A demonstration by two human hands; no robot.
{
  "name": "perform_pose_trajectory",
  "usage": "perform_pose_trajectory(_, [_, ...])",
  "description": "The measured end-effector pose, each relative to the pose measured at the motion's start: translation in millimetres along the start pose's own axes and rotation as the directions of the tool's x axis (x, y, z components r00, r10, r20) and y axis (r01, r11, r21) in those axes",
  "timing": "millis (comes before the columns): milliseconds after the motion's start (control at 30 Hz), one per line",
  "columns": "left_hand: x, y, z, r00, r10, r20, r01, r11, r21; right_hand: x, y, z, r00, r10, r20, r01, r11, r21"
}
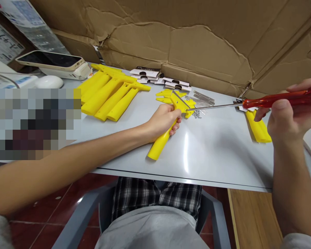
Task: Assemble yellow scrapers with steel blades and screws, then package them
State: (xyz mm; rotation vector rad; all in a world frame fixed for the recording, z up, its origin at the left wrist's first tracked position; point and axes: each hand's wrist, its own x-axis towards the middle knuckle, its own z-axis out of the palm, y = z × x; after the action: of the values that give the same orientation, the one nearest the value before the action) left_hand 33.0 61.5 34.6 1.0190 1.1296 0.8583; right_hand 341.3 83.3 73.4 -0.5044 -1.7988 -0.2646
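My left hand (163, 119) is wrapped around the yellow handle of a scraper (158, 148), whose head bears a thin metal strip and points away from me. My right hand (287, 117) grips a screwdriver (280, 99) by its clear red handle. The long shaft runs left, with its tip at the scraper's head; whether it sits in a screw is too small to tell. Just beyond lie small screws (196, 114), flat metal blades (204, 98) and loose yellow head pieces (163, 93).
Several yellow handles (111, 95) lie side by side at left. Small card packets (147, 73) stand along the cardboard wall (197, 45). Another yellow piece (257, 128) rests at right, near my right wrist. A phone (52, 59) and white mouse (49, 82) are at far left.
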Motion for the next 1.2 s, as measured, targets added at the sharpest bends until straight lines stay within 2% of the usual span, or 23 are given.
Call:
perform_pose_trajectory(100, [0, 1, 0, 1.000, -0.006, -0.002, 0.006, 1.000, 0.005, 2, 3, 3, 0.998, -0.070, 0.008, 0.068, 0.990, 0.122])
perform_pose_trajectory(167, [0, 1, 0, 1.000, -0.010, -0.010, 0.010, 1.000, 0.013, 2, 3, 5, 0.998, -0.064, -0.007, 0.065, 0.983, 0.174])
perform_pose_trajectory(367, [-1, -1, -1, 1.000, -0.006, 0.030, 0.003, 0.996, 0.086, 2, -1, 4, 0.999, -0.044, 0.021, 0.040, 0.985, 0.167])
perform_pose_trajectory(533, [0, -3, -1, 0.999, 0.008, 0.042, -0.013, 0.993, 0.118, 2, 0, 2, 0.999, -0.036, 0.001, 0.036, 0.999, 0.022])
perform_pose_trajectory(733, [-1, -2, -1, 0.999, 0.001, 0.050, -0.008, 0.990, 0.137, -6, 7, -3, 0.989, -0.010, -0.147, -0.016, 0.985, -0.173])
perform_pose_trajectory(800, [-1, -2, -1, 0.999, -0.002, 0.044, -0.004, 0.991, 0.135, -7, 8, -2, 0.987, 0.037, -0.156, -0.056, 0.991, -0.119])
perform_pose_trajectory(933, [-2, 0, 0, 1.000, -0.002, 0.027, -0.001, 0.993, 0.115, -2, 5, 7, 0.991, 0.071, -0.113, -0.059, 0.993, 0.103])
perform_pose_trajectory(1033, [-2, 1, 1, 1.000, -0.004, 0.027, 0.001, 0.994, 0.108, 1, 0, 10, 0.991, 0.092, -0.100, -0.086, 0.994, 0.066])
perform_pose_trajectory(1200, [-4, 0, 1, 0.999, -0.008, 0.032, 0.005, 0.996, 0.092, 3, -10, 4, 0.997, 0.051, -0.056, -0.050, 0.998, 0.026])
